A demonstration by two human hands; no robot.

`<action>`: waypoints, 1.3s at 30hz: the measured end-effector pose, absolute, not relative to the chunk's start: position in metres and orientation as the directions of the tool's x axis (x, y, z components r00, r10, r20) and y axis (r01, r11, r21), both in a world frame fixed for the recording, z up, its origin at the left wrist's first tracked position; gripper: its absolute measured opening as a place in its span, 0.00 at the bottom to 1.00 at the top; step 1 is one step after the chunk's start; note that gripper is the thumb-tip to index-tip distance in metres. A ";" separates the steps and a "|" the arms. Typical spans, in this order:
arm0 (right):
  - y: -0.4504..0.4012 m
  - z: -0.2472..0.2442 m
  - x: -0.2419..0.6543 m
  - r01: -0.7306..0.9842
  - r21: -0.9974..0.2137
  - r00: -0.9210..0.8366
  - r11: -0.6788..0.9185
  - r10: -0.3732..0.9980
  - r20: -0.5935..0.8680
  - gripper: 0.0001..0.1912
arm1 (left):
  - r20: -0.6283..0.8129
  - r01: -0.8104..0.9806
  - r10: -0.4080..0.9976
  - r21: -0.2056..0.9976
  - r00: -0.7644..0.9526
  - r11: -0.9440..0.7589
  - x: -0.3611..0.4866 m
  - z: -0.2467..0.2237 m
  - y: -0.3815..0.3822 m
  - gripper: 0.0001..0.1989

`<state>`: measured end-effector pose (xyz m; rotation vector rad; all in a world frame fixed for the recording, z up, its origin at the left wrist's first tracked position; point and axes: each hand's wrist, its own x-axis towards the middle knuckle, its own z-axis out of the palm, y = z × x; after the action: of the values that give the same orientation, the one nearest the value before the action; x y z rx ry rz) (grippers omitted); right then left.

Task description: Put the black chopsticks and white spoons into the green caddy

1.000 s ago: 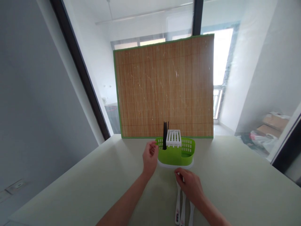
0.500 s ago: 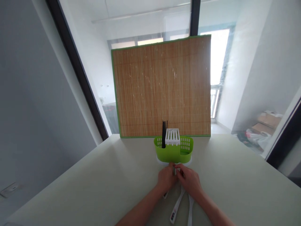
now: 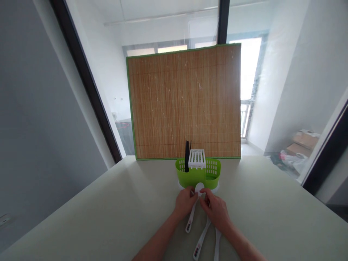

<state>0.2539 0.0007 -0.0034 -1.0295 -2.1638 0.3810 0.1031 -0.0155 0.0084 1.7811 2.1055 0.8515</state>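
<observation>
Spoon (image 3: 200,186) just in front of caddy (image 3: 192,178), left fingers (image 3: 193,195) pinched on its neck, right fingers (image 3: 207,191) curled at the bowl, grip unclear — looks light, stiff, slickish; neck's best hold.

A pale, smooth table (image 3: 122,210) spreads across the lower frame, narrowing toward the center. A green basket (image 3: 192,179) on a white base stands right of center, with a bamboo mat (image 3: 185,105) upright behind it. Near the bottom edge, right of center, lie two white utensils (image 3: 201,241).
</observation>
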 end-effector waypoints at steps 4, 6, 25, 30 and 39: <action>-0.006 -0.001 0.251 0.471 -0.577 -0.458 0.667 0.744 0.487 0.15 | 0.455 0.684 0.839 0.715 -0.298 -0.144 0.092 0.025 -0.037 0.12; -0.011 -0.002 0.248 0.426 -0.571 -0.523 0.702 0.706 0.478 0.17 | 0.508 0.655 0.812 0.723 -0.286 -0.221 0.090 0.031 -0.049 0.10; -0.018 -0.003 0.245 0.414 -0.527 -0.600 0.742 0.658 0.455 0.08 | 0.808 0.771 0.380 0.566 -0.449 -0.293 0.037 0.140 -0.023 0.10; -0.018 -0.001 0.246 0.409 -0.520 -0.600 0.749 0.651 0.465 0.08 | 0.677 0.825 0.623 0.559 -0.393 -0.088 0.011 0.155 0.031 0.14; -0.020 0.004 0.247 0.402 -0.512 -0.628 0.759 0.636 0.450 0.08 | 0.438 0.868 0.825 0.483 -0.357 0.119 0.011 0.106 0.066 0.10</action>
<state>0.2466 -0.0198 0.0037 -0.7738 -2.3254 0.4864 0.0106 0.0662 0.1060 1.8144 2.3947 1.1103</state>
